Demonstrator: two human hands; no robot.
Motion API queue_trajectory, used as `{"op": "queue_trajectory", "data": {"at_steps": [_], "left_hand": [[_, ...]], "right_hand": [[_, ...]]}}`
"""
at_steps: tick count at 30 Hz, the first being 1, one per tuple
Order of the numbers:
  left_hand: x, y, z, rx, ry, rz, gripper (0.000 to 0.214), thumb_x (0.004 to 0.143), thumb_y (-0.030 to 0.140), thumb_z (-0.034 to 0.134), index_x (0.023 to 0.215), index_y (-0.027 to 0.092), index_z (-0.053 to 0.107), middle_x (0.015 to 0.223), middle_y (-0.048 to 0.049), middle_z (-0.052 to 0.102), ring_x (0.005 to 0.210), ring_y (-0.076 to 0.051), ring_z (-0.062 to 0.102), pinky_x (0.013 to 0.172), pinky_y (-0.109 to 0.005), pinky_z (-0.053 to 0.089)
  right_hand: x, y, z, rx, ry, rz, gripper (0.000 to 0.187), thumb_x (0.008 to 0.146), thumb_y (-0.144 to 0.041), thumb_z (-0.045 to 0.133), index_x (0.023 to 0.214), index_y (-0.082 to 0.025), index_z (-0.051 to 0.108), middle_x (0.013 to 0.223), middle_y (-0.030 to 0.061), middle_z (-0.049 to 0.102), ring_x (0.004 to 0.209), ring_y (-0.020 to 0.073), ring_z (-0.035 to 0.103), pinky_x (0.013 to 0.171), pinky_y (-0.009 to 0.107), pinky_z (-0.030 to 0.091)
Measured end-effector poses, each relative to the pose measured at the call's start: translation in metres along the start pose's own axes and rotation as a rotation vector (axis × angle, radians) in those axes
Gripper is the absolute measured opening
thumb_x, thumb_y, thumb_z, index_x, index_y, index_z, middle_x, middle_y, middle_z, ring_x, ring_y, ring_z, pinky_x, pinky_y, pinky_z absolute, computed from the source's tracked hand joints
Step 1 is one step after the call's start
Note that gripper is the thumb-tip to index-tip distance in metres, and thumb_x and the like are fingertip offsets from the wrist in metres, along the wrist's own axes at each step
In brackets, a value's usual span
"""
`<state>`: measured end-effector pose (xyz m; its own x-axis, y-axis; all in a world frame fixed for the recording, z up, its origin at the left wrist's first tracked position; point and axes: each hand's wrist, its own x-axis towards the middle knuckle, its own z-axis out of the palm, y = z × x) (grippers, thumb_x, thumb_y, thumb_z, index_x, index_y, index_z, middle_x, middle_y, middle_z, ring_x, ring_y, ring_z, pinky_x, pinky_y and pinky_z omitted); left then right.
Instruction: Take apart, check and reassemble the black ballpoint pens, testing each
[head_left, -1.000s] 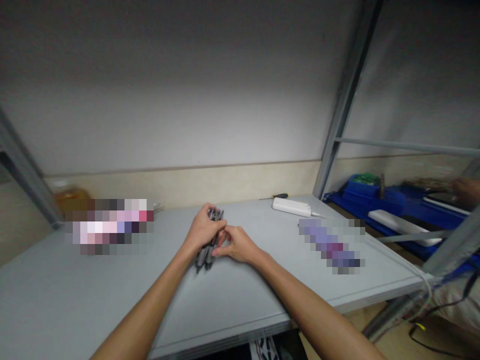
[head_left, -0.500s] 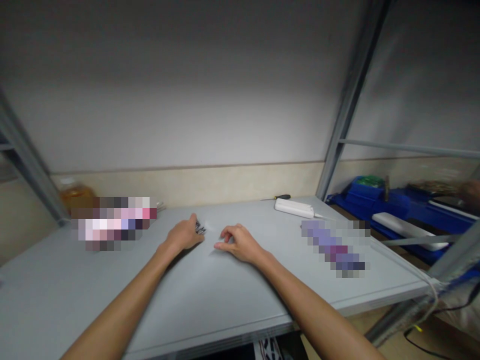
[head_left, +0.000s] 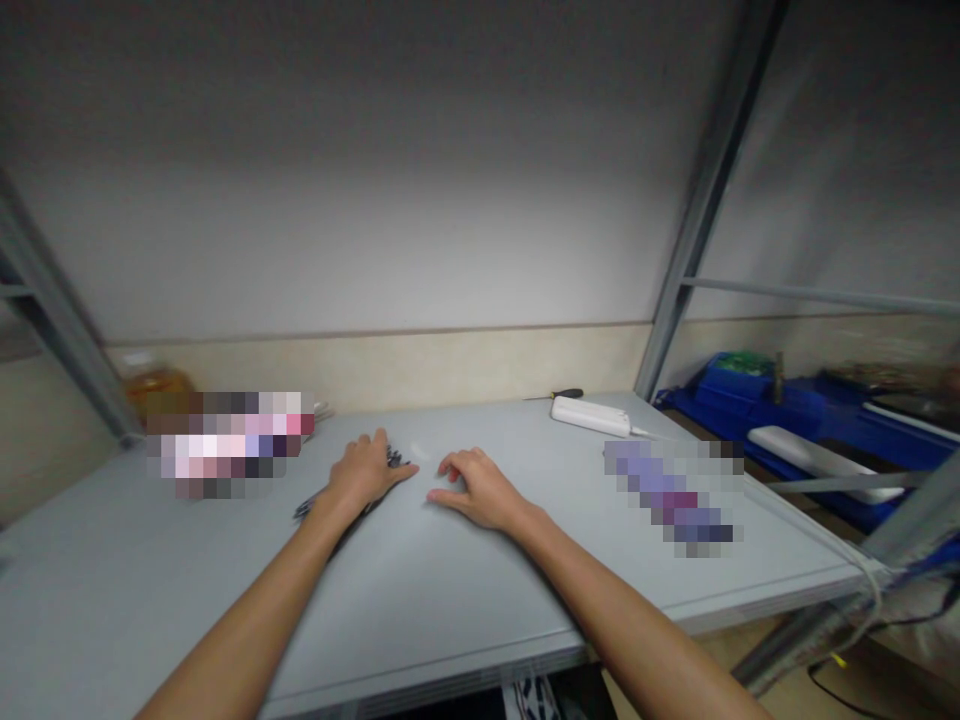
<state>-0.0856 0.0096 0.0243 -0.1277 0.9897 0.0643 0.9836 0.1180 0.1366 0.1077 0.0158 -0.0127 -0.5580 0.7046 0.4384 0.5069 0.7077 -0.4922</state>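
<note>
My left hand (head_left: 365,470) rests over a bundle of thin dark pieces (head_left: 394,458) on the grey tabletop (head_left: 420,590). Its thumb is stretched out to the right and its fingers are apart. Dark ends of the bundle show beyond the fingers, and more thin ends (head_left: 304,508) stick out left of the wrist; the middle is hidden under the hand. What the pieces are, I cannot make out. Just to the right, my right hand (head_left: 480,488) is open and holds nothing, its fingers curved and its thumb apart from them.
At the back right lie a screwdriver (head_left: 566,394) and a white elongated device (head_left: 591,416). Blurred-out items sit left and right. Behind the left one stands a jar of amber content (head_left: 161,388). Metal posts (head_left: 694,210) frame the table; blue trays (head_left: 724,395) stand beyond the right edge.
My left hand has spread its thumb and loosened over the bundle, whose left end now shows beside the wrist. My right hand has hardly moved.
</note>
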Motion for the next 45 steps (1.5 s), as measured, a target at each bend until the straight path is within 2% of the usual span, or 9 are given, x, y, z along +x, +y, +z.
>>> {"op": "queue_trajectory", "data": {"at_steps": [10,17,20,24,28,32,34,37,45], "left_hand": [[-0.004,-0.002,-0.009,0.032,0.095,-0.044,0.072,0.067,0.067,0.045,0.114,0.012,0.045,0.107,-0.0218,0.055,0.094,-0.036,0.057,0.073,-0.038,0.042],[0.01,-0.03,-0.01,-0.119,0.046,0.001,0.071,0.065,0.072,0.042,0.103,0.013,0.051,0.104,-0.0177,0.061,0.095,-0.03,0.058,0.075,-0.032,0.043],[0.013,-0.042,-0.014,-0.18,0.027,-0.006,0.068,0.064,0.072,0.044,0.099,0.014,0.051,0.1,-0.0149,0.064,0.088,-0.027,0.06,0.07,-0.03,0.044],[0.015,-0.053,-0.018,-0.225,-0.104,0.014,0.047,0.067,0.057,0.051,0.092,0.017,0.054,0.094,-0.0102,0.066,0.081,-0.022,0.062,0.065,-0.026,0.044],[0.017,-0.055,-0.017,-0.142,-0.106,0.02,0.03,0.069,0.041,0.052,0.085,0.017,0.056,0.091,-0.0108,0.067,0.082,-0.023,0.061,0.07,-0.028,0.043],[0.015,-0.052,-0.016,-0.191,-0.1,0.013,0.051,0.069,0.059,0.048,0.095,0.015,0.054,0.097,-0.013,0.065,0.086,-0.025,0.06,0.074,-0.03,0.044],[0.011,-0.049,-0.017,-0.225,-0.137,0.053,0.068,0.062,0.068,0.049,0.104,0.015,0.052,0.102,-0.0133,0.064,0.089,-0.026,0.06,0.075,-0.03,0.044],[0.006,-0.044,-0.017,-0.197,-0.194,0.119,0.084,0.053,0.071,0.055,0.113,0.014,0.049,0.109,-0.0145,0.061,0.096,-0.028,0.058,0.079,-0.031,0.044],[0.003,-0.042,-0.019,-0.257,-0.25,0.188,0.075,0.059,0.063,0.056,0.117,0.017,0.046,0.113,-0.0105,0.06,0.099,-0.025,0.056,0.084,-0.03,0.042]], "right_hand": [[-0.001,-0.002,-0.001,-0.043,-0.018,0.011,0.034,0.075,-0.046,0.06,0.093,-0.017,0.059,0.082,0.0052,0.059,0.079,0.0175,0.049,0.073,0.03,0.037],[-0.004,-0.012,0.002,-0.117,-0.058,-0.005,0.031,0.077,-0.037,0.061,0.101,-0.018,0.055,0.088,0.0054,0.057,0.085,0.0184,0.047,0.078,0.031,0.036],[-0.005,-0.017,0.003,-0.146,-0.071,-0.035,0.033,0.077,-0.032,0.061,0.106,-0.019,0.053,0.095,0.0065,0.055,0.09,0.0191,0.045,0.081,0.032,0.035],[-0.005,-0.021,0.004,-0.165,-0.087,-0.089,0.034,0.077,-0.03,0.06,0.109,-0.021,0.054,0.101,0.0067,0.053,0.093,0.0191,0.044,0.083,0.032,0.035],[-0.005,-0.022,0.005,-0.172,-0.114,-0.135,0.021,0.08,-0.028,0.058,0.1,-0.023,0.06,0.097,0.0046,0.055,0.092,0.0181,0.044,0.081,0.031,0.035],[-0.003,-0.02,0.004,-0.189,-0.129,-0.112,0.017,0.081,-0.027,0.057,0.097,-0.023,0.062,0.093,0.0045,0.056,0.09,0.0177,0.044,0.079,0.03,0.034],[-0.003,-0.02,0.003,-0.213,-0.136,-0.08,0.017,0.082,-0.027,0.056,0.097,-0.022,0.063,0.092,0.0048,0.057,0.09,0.0178,0.044,0.077,0.029,0.034],[-0.002,-0.02,0.001,-0.264,-0.136,-0.034,0.018,0.084,-0.027,0.053,0.098,-0.022,0.063,0.093,0.0056,0.057,0.09,0.0179,0.044,0.076,0.029,0.034],[0.001,-0.018,0.0,-0.396,-0.116,0.1,0.018,0.086,-0.027,0.049,0.098,-0.024,0.062,0.098,0.0058,0.057,0.094,0.0194,0.044,0.075,0.03,0.035]]}}
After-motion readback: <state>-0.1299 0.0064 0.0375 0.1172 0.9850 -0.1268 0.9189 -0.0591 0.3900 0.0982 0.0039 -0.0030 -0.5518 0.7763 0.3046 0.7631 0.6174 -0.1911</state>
